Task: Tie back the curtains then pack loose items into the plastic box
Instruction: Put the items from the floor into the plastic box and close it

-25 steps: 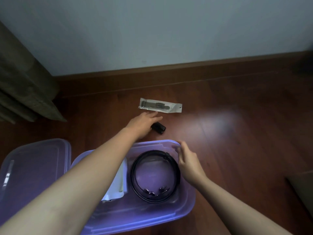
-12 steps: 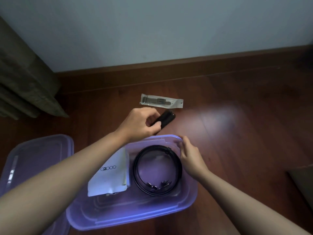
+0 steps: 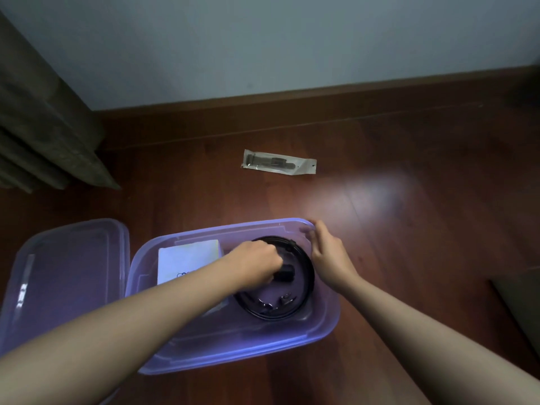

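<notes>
Left hand [image 3: 257,266] pinches black case [image 3: 287,273] inside plastic box [image 3: 248,347]; right hand [image 3: 328,254] fingers [image 3: 317,230] spread at rim. Risk: drop uncoils belt [image 3: 310,276].

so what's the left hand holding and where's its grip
A small black rectangular object, with the grip of the left hand curled round one end.

Lid [image 3: 67,276] lies left of box [image 3: 292,346]; packet [image 3: 279,162] lies behind it.
</notes>
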`<move>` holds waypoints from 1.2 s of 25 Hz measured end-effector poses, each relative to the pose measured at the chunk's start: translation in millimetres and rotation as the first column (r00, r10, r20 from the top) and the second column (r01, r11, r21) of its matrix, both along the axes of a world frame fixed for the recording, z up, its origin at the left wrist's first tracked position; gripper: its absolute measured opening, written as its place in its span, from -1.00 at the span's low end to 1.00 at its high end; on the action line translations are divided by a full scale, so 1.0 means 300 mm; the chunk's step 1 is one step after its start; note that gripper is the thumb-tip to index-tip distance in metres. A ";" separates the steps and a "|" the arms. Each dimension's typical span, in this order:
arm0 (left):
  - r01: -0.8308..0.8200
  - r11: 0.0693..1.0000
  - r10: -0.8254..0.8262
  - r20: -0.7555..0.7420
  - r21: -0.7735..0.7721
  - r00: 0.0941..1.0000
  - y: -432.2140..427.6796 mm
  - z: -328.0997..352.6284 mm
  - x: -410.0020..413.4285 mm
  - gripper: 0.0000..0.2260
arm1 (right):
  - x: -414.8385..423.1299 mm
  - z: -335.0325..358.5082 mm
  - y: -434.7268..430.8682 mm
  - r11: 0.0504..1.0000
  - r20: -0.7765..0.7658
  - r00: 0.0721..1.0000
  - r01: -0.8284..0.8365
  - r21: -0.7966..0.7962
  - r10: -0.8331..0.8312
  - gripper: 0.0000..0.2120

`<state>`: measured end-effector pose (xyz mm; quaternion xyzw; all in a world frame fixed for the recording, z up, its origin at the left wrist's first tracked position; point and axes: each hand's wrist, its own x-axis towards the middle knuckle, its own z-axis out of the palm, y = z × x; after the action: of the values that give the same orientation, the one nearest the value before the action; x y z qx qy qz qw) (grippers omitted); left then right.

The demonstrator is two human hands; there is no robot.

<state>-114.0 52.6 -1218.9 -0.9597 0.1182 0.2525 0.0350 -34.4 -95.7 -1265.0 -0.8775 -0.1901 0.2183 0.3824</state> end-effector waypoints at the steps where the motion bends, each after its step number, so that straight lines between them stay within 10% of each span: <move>1: -0.021 0.998 0.023 0.018 -0.059 1.000 0.016 0.022 0.014 -0.74 | -0.001 -0.001 -0.001 1.000 -0.001 1.000 0.001 -0.001 -0.001 -0.71; 4: -0.092 0.861 0.233 0.227 -0.499 0.946 0.088 0.118 0.082 -0.70 | 0.004 -0.002 -0.003 1.000 -0.011 1.000 -0.004 -0.012 0.003 -0.72; 7: -0.100 0.626 0.604 0.400 -0.773 0.690 0.149 0.127 0.186 -0.84 | 0.002 -0.008 -0.005 1.000 -0.020 1.000 -0.001 0.012 0.001 -0.74; 9: -0.224 0.657 0.658 0.403 -0.720 0.636 0.179 0.063 0.286 -0.78 | 0.002 -0.005 -0.007 1.000 -0.024 1.000 0.006 0.018 -0.006 -0.75; 15: -0.481 0.818 0.525 0.069 -0.314 0.848 0.261 -0.154 0.503 -0.48 | -0.002 0.014 -0.011 0.999 -0.015 1.000 0.016 0.031 -0.016 -0.73; 19: -0.478 0.865 0.499 0.155 -0.154 0.852 0.266 -0.176 0.540 -0.59 | -0.004 0.021 -0.010 1.000 -0.020 1.000 0.012 0.023 -0.011 -0.72; 30: -0.526 0.714 0.693 0.357 -0.462 0.627 0.277 -0.045 0.393 -0.64 | -0.006 0.014 -0.009 1.000 -0.009 1.000 0.000 0.016 0.000 -0.72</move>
<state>3.8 135.8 -1232.5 -0.9644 -0.1937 -0.0344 -0.1769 -36.2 -98.4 -1260.7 -0.8733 -0.1903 0.2206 0.3904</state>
